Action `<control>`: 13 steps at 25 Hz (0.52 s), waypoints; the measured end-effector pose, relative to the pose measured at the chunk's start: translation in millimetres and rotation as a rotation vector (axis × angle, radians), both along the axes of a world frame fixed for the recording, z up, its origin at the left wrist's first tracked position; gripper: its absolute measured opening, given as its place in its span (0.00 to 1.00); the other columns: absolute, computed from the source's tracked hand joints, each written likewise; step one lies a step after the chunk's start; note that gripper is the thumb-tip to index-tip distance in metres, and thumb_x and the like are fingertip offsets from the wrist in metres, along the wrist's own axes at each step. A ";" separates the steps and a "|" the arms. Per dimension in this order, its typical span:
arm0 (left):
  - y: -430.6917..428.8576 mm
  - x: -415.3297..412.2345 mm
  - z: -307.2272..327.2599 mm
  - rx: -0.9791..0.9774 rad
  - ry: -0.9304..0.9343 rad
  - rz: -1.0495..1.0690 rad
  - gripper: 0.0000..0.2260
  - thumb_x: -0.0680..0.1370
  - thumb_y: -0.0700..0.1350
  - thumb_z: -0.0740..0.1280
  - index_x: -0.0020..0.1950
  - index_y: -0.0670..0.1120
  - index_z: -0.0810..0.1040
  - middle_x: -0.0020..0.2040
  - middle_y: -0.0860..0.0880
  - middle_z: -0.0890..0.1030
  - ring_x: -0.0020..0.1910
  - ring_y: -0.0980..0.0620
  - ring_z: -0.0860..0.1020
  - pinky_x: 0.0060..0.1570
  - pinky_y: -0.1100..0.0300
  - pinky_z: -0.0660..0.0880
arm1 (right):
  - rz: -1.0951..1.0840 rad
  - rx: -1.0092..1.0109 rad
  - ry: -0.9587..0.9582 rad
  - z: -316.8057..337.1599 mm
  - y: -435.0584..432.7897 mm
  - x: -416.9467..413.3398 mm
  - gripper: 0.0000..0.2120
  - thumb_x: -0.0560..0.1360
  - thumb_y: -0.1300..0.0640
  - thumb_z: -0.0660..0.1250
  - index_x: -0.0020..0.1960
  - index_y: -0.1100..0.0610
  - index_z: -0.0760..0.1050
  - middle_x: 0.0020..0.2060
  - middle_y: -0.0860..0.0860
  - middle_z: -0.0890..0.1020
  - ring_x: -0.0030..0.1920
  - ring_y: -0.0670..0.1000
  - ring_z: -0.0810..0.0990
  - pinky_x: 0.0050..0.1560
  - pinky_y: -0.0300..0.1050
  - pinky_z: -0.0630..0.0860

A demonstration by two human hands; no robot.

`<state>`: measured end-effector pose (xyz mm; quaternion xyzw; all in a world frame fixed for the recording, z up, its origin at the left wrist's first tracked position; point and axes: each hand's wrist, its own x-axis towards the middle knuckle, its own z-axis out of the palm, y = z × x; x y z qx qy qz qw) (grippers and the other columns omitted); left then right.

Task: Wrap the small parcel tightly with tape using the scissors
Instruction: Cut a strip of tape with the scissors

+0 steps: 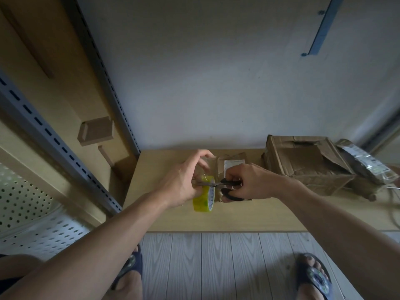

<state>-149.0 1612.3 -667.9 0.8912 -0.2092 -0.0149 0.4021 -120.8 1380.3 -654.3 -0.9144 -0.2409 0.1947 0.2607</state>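
The small parcel [232, 166] is a crumpled brown bundle with a white label on top. It lies on the counter [216, 219] near the back wall, half hidden behind both hands. Just in front of it the tape roll [203, 201], glossy and yellowish, stands on edge, touching or almost touching the parcel (I cannot tell which from here).

The left hand [184, 182] is over the roll. Its fingers [202, 156] are curled and pinch a clear strip drawn up from the roll toward the parcel. The right hand [253, 182] grips the scissors [229, 189], with its fingers hooked through the black handle loops. The blades point left across the strip just above the roll. I cannot tell how far the blades are parted.

To the right of the parcel, close by, sits a bigger cardboard box [303, 163], battered, its top flaps torn and sagging. Leaning against the far side of that box is a package in a clear plastic bag [363, 163]. On the left a slotted metal shelf upright [108, 87] rises beside the counter, with a few cardboard scraps [96, 131] on the board behind it. Below the counter edge are grey floor planks [216, 267] and two feet in dark sandals.
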 end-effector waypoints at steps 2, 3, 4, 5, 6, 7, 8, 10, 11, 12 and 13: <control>-0.6 -0.8 1.5 -0.010 0.013 0.000 0.34 0.67 0.37 0.77 0.66 0.59 0.66 0.52 0.57 0.78 0.39 0.53 0.82 0.42 0.45 0.80 | 0.011 0.023 0.062 -0.6 0.3 -0.3 0.16 0.67 0.44 0.76 0.36 0.53 0.73 0.31 0.52 0.82 0.34 0.55 0.81 0.34 0.52 0.77; -1.1 -1.8 2.0 -0.018 0.016 -0.004 0.34 0.67 0.36 0.76 0.66 0.58 0.66 0.52 0.57 0.78 0.39 0.53 0.82 0.42 0.46 0.80 | 0.014 0.051 0.103 -0.8 -0.9 0.2 0.18 0.66 0.43 0.76 0.36 0.54 0.73 0.30 0.52 0.80 0.32 0.56 0.78 0.33 0.53 0.76; -1.5 -2.6 2.5 -0.022 0.014 -0.013 0.34 0.67 0.35 0.76 0.66 0.58 0.66 0.52 0.57 0.78 0.38 0.53 0.81 0.42 0.46 0.80 | 0.016 0.087 0.149 -1.0 -2.6 0.9 0.19 0.66 0.43 0.77 0.36 0.56 0.73 0.29 0.52 0.78 0.31 0.55 0.75 0.32 0.52 0.74; -1.5 -3.0 2.6 -0.021 0.012 -0.023 0.34 0.67 0.36 0.75 0.66 0.58 0.66 0.52 0.57 0.77 0.38 0.53 0.81 0.42 0.46 0.79 | 0.019 0.121 0.195 -1.7 -4.5 1.7 0.20 0.67 0.43 0.77 0.36 0.57 0.73 0.29 0.52 0.75 0.30 0.53 0.72 0.32 0.51 0.71; -1.4 -3.3 2.8 -0.015 0.010 -0.033 0.34 0.67 0.37 0.76 0.66 0.58 0.66 0.51 0.58 0.77 0.38 0.53 0.81 0.43 0.46 0.79 | 0.024 0.146 0.232 -2.4 -5.7 1.9 0.21 0.68 0.45 0.78 0.36 0.59 0.72 0.28 0.51 0.73 0.31 0.51 0.70 0.33 0.50 0.69; -1.2 -3.2 2.7 -0.005 0.010 -0.041 0.34 0.67 0.38 0.76 0.66 0.58 0.66 0.51 0.58 0.77 0.38 0.52 0.81 0.43 0.45 0.79 | 0.030 0.157 0.252 -3.0 -6.5 1.7 0.21 0.70 0.47 0.77 0.36 0.61 0.71 0.28 0.51 0.72 0.31 0.51 0.69 0.33 0.49 0.68; -0.8 -3.3 1.9 0.008 0.011 -0.047 0.34 0.68 0.38 0.76 0.66 0.59 0.65 0.51 0.58 0.77 0.38 0.51 0.81 0.43 0.45 0.79 | 0.037 0.160 0.256 -3.1 -6.8 1.3 0.20 0.71 0.50 0.77 0.35 0.62 0.71 0.28 0.50 0.70 0.31 0.50 0.68 0.34 0.47 0.66; 0.6 -4.8 -0.4 0.051 0.018 -0.049 0.33 0.69 0.38 0.74 0.66 0.61 0.65 0.52 0.57 0.78 0.38 0.52 0.81 0.43 0.45 0.79 | 0.042 0.167 0.253 -0.5 -7.3 1.3 0.19 0.73 0.52 0.76 0.32 0.59 0.71 0.27 0.49 0.69 0.30 0.49 0.67 0.34 0.46 0.64; 1.3 -6.3 -1.6 0.082 0.027 -0.040 0.33 0.69 0.37 0.72 0.65 0.63 0.65 0.52 0.55 0.78 0.38 0.53 0.81 0.43 0.46 0.80 | 0.033 0.173 0.254 2.5 -8.3 2.3 0.18 0.72 0.51 0.76 0.31 0.56 0.73 0.26 0.48 0.70 0.30 0.48 0.67 0.34 0.45 0.64; 1.6 -7.9 -2.6 0.102 0.037 -0.022 0.33 0.69 0.36 0.71 0.65 0.64 0.65 0.53 0.54 0.79 0.38 0.53 0.81 0.43 0.47 0.80 | 0.024 0.170 0.257 6.7 -10.4 3.9 0.16 0.72 0.50 0.77 0.31 0.54 0.75 0.26 0.46 0.71 0.29 0.46 0.68 0.35 0.44 0.66; 1.7 -8.9 -3.7 0.099 0.045 -0.002 0.34 0.69 0.35 0.71 0.65 0.65 0.65 0.52 0.54 0.79 0.38 0.54 0.81 0.43 0.48 0.80 | 0.030 0.155 0.261 10.5 -12.6 5.8 0.14 0.72 0.49 0.77 0.32 0.54 0.78 0.26 0.45 0.73 0.29 0.45 0.69 0.35 0.44 0.67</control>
